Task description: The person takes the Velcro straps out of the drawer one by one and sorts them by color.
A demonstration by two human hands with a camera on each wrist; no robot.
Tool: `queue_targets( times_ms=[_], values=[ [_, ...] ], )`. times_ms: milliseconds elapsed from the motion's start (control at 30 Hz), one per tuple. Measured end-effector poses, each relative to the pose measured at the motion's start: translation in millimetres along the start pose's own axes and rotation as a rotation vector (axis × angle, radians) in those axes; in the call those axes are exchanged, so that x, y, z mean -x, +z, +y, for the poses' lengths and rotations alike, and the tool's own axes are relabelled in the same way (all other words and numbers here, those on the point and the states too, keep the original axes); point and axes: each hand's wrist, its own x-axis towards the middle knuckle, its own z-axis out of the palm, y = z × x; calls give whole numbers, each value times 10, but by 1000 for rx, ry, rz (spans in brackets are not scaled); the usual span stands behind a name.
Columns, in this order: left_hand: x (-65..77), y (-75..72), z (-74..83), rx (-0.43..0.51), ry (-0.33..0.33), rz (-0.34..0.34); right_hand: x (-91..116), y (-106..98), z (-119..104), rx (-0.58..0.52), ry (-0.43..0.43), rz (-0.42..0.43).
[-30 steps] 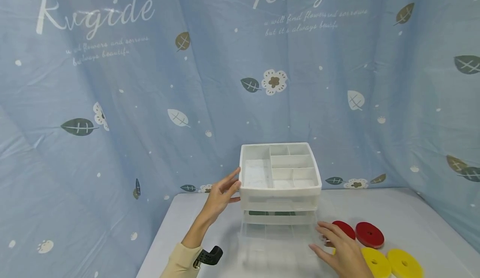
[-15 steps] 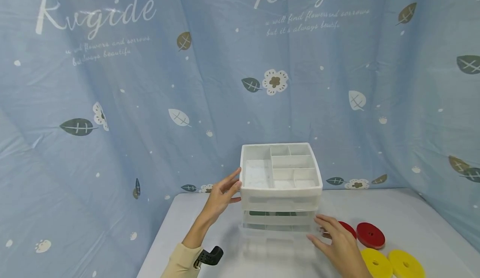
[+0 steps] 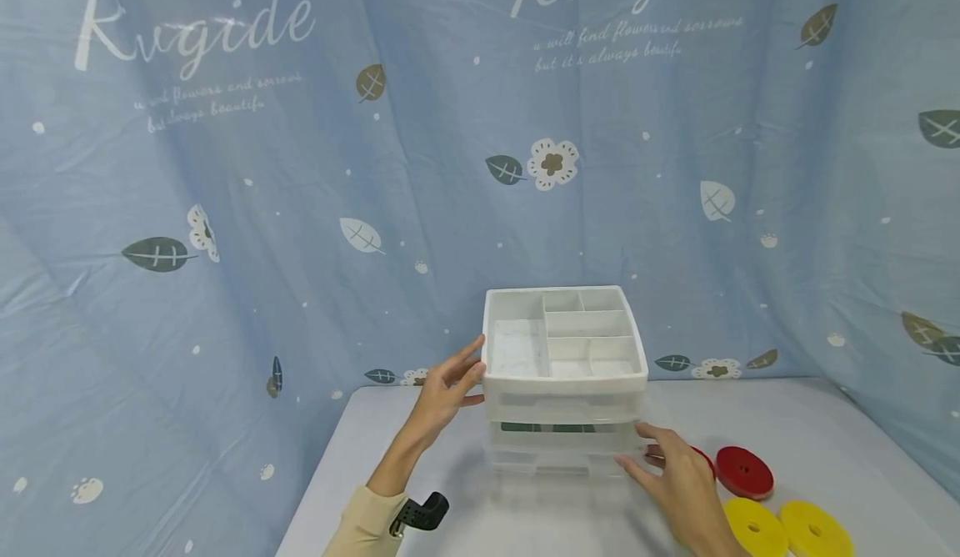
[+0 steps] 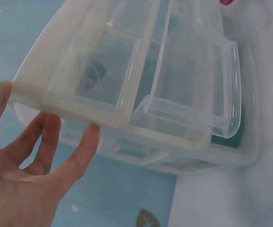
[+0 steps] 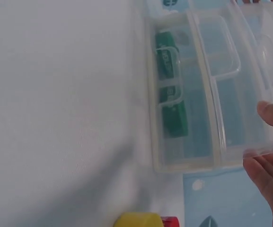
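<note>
A white plastic drawer organizer [image 3: 564,383] with a divided top tray stands on the table. My left hand [image 3: 438,397] rests its spread fingertips against the organizer's left side, steadying contact visible in the left wrist view. At the front right corner of a clear drawer [image 3: 555,464], partly pulled out, is my right hand [image 3: 678,486]; the right wrist view shows its thumb [image 5: 272,113] on the drawer front and its fingers [image 5: 264,177] at the side edge. Through the clear plastic below shows a green object [image 5: 171,85] with pale lettering.
Right of the organizer lie a red disc [image 3: 744,472] and two yellow discs [image 3: 816,530], each with a centre hole. Another red disc [image 3: 703,459] is mostly hidden behind my right hand. A patterned blue curtain [image 3: 420,165] hangs behind the table [image 3: 750,407].
The clear drawer has slid back toward the organizer, and my right hand has moved inward and slightly up with it. My left hand has kept its place on the side.
</note>
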Motion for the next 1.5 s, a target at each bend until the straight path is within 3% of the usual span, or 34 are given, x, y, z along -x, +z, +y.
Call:
queue_targets(
  times_ms=[400, 767, 1167, 1400, 1500],
  values=[
    [-8, 15, -25, 13, -5, 15, -112, 43, 45, -47, 106, 4],
    [3, -1, -20, 4, -5, 3, -251, 103, 61, -49, 31, 26],
    [-15, 3, -40, 22, -1, -4, -331, 135, 60, -31, 47, 36],
    [67, 24, 186, 26, -4, -23, -347, 144, 71, -36, 40, 35],
    [47, 10, 128, 25, 8, -19, -347, 152, 61, -37, 34, 43]
  ],
)
